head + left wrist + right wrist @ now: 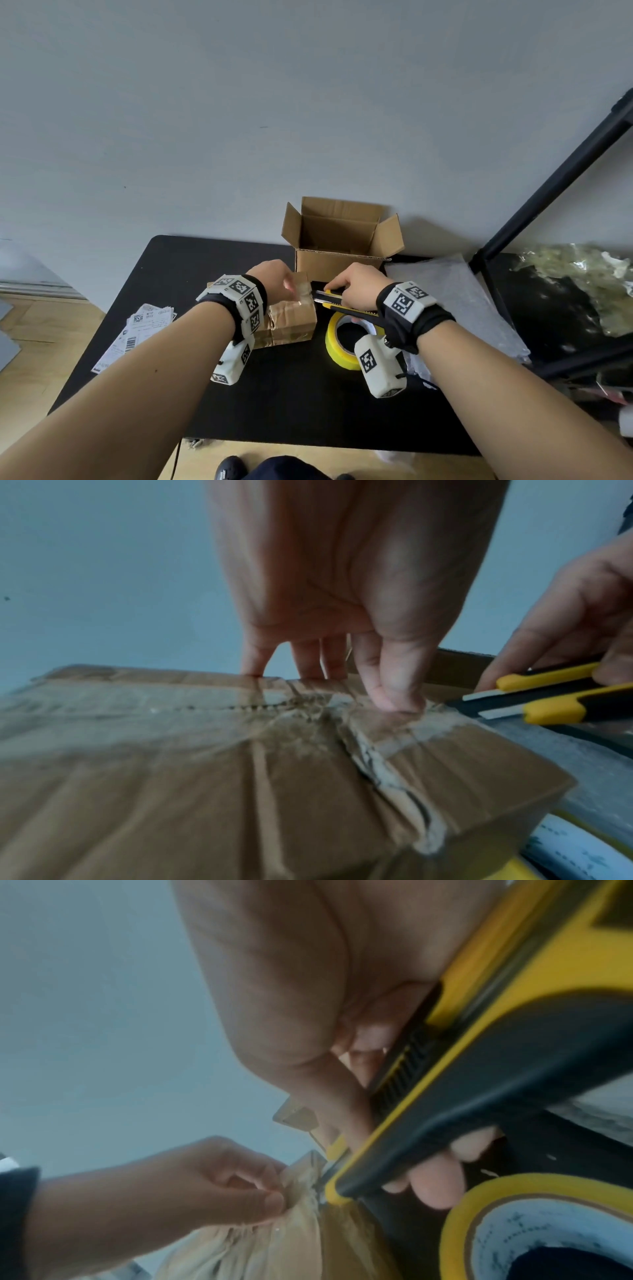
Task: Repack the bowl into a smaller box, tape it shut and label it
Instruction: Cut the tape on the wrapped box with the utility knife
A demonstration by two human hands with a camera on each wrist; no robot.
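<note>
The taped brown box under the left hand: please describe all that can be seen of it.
The taped box is worn brown cardboard, creased and dented, closed, with glossy clear tape along its top seam and a torn wrinkle across the top. It lies flat on the black table, before the open box, left of the yellow tape roll. The left hand holds its far right corner, thumb on top; the utility knife in the right hand reaches that edge.

The sealed box (294, 318) lies mid-way on the table (291, 404), with the open box (329, 267) just behind it at the far edge. The tape roll (334, 346) lies just right, shipping labels (137, 334) overhang the left edge, and bubble wrap (455, 301) lies rightmost.
</note>
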